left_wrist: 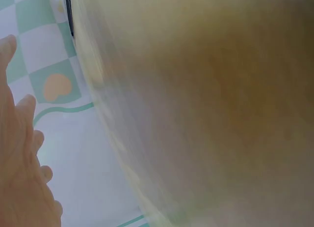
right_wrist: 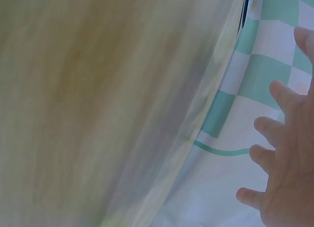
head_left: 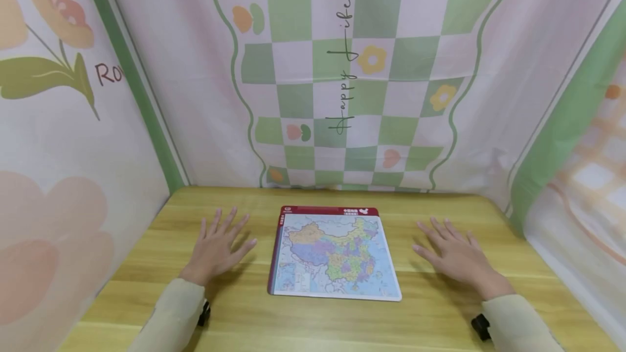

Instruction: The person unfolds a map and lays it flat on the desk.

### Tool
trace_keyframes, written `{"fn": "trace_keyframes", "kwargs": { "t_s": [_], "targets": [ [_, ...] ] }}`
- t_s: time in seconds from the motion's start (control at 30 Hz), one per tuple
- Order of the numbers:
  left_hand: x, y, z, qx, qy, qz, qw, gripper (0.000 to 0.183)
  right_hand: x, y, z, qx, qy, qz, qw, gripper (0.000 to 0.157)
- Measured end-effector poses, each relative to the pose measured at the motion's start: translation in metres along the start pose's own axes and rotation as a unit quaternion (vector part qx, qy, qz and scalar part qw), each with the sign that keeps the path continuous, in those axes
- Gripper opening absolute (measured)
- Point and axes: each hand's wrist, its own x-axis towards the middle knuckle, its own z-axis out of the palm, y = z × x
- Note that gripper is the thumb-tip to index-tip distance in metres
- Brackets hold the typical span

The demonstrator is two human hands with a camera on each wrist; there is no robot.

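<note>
A flat map board (head_left: 337, 254) lies on the wooden table, between the two hands. It shows a coloured map of China under a dark red top strip. To its left is the left hand (head_left: 217, 246), palm down with fingers spread and apart from the board. On the other side, the right hand (head_left: 455, 254) is likewise spread, palm down, holding nothing. In the left wrist view the left hand (left_wrist: 22, 153) appears at the left edge. The right wrist view has the right hand (right_wrist: 289, 138) at its right edge, fingers apart.
The wooden table (head_left: 332, 325) ends at a curtain (head_left: 337, 91) with green checks and lettering. Patterned cloth (head_left: 63, 151) hangs at the left, and more cloth (head_left: 577, 189) at the right. A small black device (head_left: 481, 326) sits at the right wrist, another (head_left: 204, 314) at the left.
</note>
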Motion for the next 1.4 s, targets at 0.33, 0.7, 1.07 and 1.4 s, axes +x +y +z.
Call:
{"fn": "trace_keyframes", "kwargs": {
  "t_s": [0.33,0.7,1.07,1.4],
  "targets": [
    [0.003,0.003,0.002,-0.016,-0.003,0.021,0.9996,0.072,0.000,-0.009,0.000,0.009,0.004,-0.023,1.000,0.074],
    [0.007,0.013,0.006,-0.022,-0.017,0.052,0.9982,0.074,0.005,-0.026,0.004,0.033,-0.016,-0.039,0.999,0.071],
    [0.014,0.021,0.008,-0.049,-0.061,0.092,0.9927,0.073,0.008,-0.037,0.007,0.060,-0.038,-0.060,0.996,0.070],
    [0.021,0.029,0.014,-0.104,-0.107,0.144,0.9783,0.067,0.013,-0.045,0.012,0.089,-0.072,-0.097,0.989,0.075]
  ]
}}
